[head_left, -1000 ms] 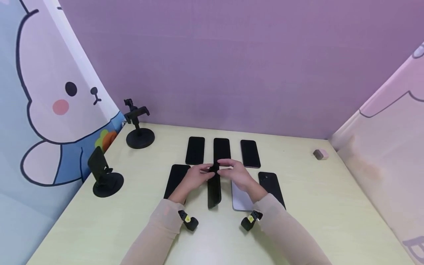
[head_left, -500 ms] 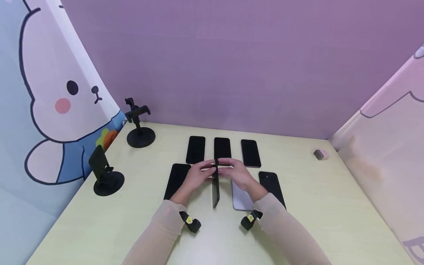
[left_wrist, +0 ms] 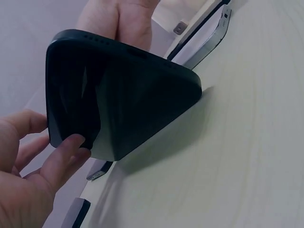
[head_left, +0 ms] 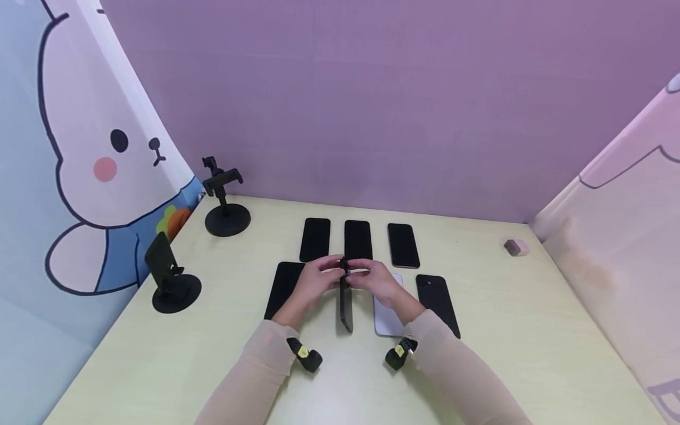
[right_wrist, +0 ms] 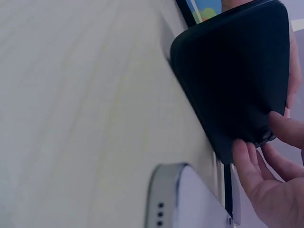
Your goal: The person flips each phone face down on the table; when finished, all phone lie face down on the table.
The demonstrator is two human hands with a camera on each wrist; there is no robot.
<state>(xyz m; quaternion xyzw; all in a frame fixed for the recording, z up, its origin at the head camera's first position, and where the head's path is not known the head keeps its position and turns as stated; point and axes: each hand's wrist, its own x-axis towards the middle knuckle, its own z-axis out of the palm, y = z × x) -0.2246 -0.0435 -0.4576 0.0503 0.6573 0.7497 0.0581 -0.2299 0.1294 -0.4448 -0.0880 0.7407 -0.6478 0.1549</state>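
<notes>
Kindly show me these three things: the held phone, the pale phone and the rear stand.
Held phone (right_wrist: pixel 232 80): right wrist view, on the middle of its dark back.
Pale phone (head_left: pixel 387 317): head view, on its uncovered near end.
Rear stand (head_left: pixel 227 221): head view, on its round base.

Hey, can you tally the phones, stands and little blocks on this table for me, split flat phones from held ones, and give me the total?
Flat phones: 6
Held phone: 1
Stands: 2
Block: 1
Total: 10
</notes>
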